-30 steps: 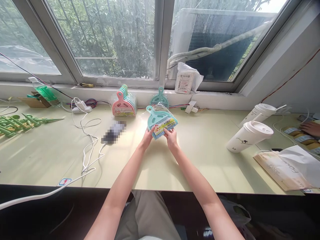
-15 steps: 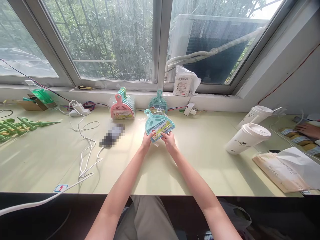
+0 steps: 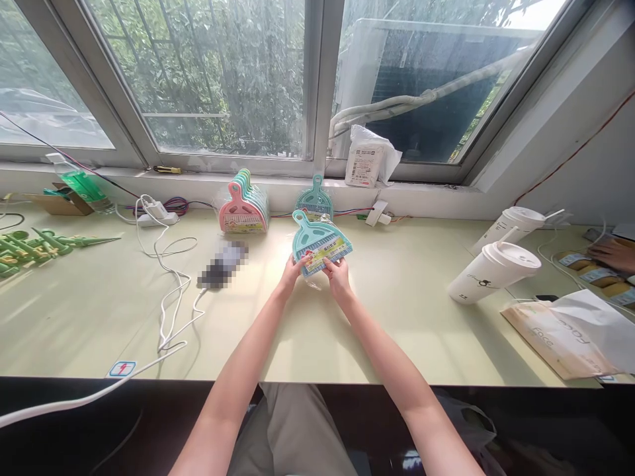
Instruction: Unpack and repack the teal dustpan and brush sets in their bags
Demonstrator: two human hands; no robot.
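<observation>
Between my two hands is a teal mini dustpan and brush set in clear plastic wrap with a yellow label. My left hand grips its lower left corner, and my right hand pinches its lower edge with the thumb on the label. The set leans back, handle pointing up and left. Just behind it another teal dustpan set stands upright against the sill. To the left, a row of several wrapped dustpan sets stands with a pink one in front.
On the left lie a blurred-out dark object, white cables, a power strip, green plastic parts and a green-liquid bottle. White cups and a paper bag are right, near another person's hand.
The held dustpan set has shifted slightly right and tilted so its face shows more. Both hands keep hold of it. The camera view has moved a little.
</observation>
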